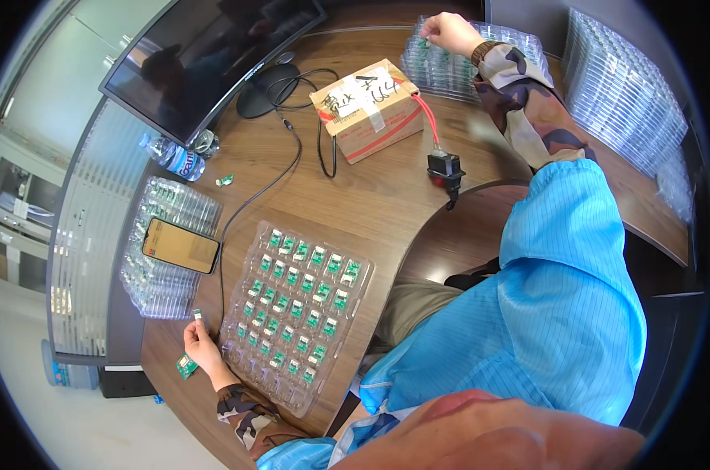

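Near the left edge of the desk, my left hand [201, 345] pinches a small circuit board [197, 314] upright between thumb and fingertips. Beside that hand lies a clear plastic tray [302, 401] with rows of small green circuit boards [297, 309] in its pockets; several pockets at its near left end hold no board. My right arm stretches far out to the back right. There my right hand [454, 33] is closed over a stack of clear trays [516, 37] that hold green boards. What its fingertips grip, if anything, is too small to make out.
A phone [180, 245] rests on another tray stack [159, 294] at left, near a water bottle [175, 157]. A monitor [206, 59], a taped carton [368, 113] and a black switch with red wires [446, 168] stand behind. More trays [621, 98] rise at right. A cable [249, 205] crosses the desk.
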Demonstrator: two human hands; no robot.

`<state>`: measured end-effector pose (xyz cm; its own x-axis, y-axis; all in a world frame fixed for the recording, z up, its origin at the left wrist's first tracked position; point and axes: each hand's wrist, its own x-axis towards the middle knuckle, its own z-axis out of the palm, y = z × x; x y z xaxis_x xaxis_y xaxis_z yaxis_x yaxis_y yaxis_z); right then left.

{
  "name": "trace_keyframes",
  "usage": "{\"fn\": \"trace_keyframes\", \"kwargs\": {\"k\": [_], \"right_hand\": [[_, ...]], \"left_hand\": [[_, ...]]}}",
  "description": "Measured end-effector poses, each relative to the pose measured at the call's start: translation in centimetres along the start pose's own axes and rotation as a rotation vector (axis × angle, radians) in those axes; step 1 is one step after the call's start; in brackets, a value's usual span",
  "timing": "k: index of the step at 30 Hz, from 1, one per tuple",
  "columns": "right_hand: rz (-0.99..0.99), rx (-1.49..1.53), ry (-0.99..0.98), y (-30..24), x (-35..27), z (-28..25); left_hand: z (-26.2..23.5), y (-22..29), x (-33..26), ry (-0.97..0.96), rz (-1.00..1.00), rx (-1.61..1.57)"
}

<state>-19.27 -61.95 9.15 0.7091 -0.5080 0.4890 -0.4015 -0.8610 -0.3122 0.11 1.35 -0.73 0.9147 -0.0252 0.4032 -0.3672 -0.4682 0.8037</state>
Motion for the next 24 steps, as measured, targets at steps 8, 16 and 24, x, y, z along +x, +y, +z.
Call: {"fn": "trace_keyframes", "kwargs": {"k": [8,16,24], "right_hand": [[0.075,0.017,-0.072,1.3,0.4,1.5],[0.088,0.044,-0.106,0.9,0.5,1.6],[0.026,0.093,-0.037,1.0,1.5,2.6]], "left_hand": [[0.2,0.0,0.2,0.002,-0.002,0.032],[0.3,0.2,0.2,0.008,-0.008,0.034],[-0.6,0.0,-0.4,0.013,0.057,0.114]]}}
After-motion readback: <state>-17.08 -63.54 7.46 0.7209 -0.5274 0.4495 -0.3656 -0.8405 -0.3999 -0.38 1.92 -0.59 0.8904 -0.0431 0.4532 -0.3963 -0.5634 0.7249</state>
